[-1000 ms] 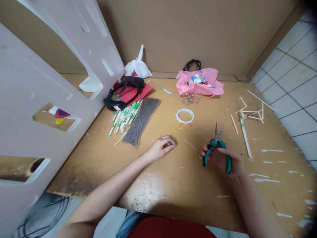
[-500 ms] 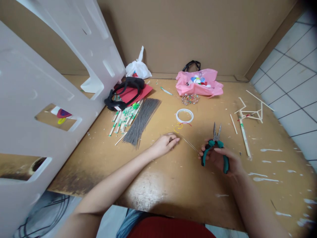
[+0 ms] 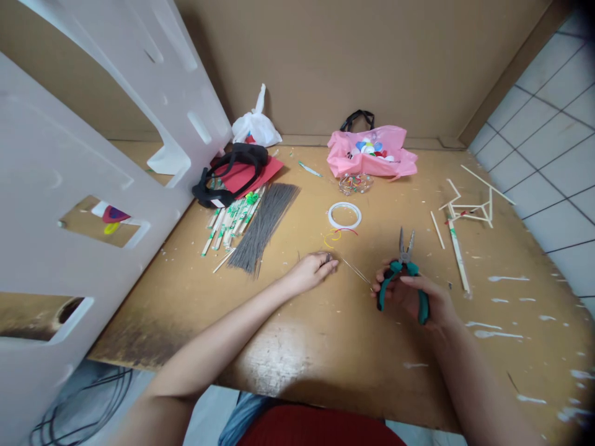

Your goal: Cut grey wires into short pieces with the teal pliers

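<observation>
Right grip (image 3: pixel 409 297) around teal-handled pliers (image 3: pixel 406 254), thin wire (image 3: pixel 356 272) just beside

Site: a small craft workshop corner — a worn wooden workbench (image 3: pixel 353 353), flecked with white paint and darkly stained along the near-left edge. A cardboard wall (image 3: pixel 316 68) closes the far side; white floor tiles (image 3: pixel 548 130) show at right. Further evidence on the bench — pliers (image 3: pixel 403 291), a bundle of grey wire (image 3: pixel 263 226), wooden sticks (image 3: pixel 227 226).
</observation>
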